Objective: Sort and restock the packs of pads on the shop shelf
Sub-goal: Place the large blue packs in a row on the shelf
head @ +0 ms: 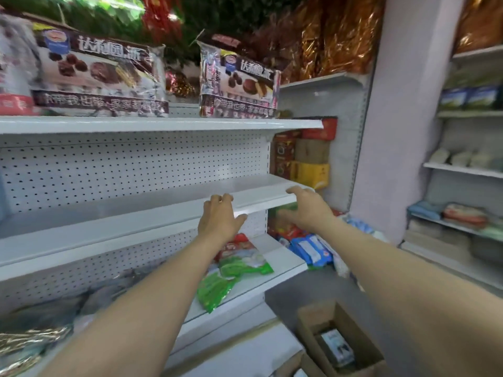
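Note:
The middle white shelf (pixel 136 213) is bare in front of its pegboard back. My left hand (pixel 219 217) grips its front edge, fingers curled over the top and thumb under the lip. My right hand (pixel 309 208) holds the same edge at the right corner, fingers hooked over the top. On the shelf below lie two green packs (pixel 239 268) and a red pack (pixel 236 242) under my left forearm. An open cardboard box (pixel 362 346) on the floor at lower right holds a white and blue pack (pixel 337 346).
Large snack bags (pixel 100 74) stand on the top shelf. Blue packs (pixel 310 248) and red goods crowd the neighbouring lower shelf on the right, with stacked boxes (pixel 310 172) above them. A pillar and another shelving unit (pixel 462 170) stand further right. Silvery bags lie at lower left.

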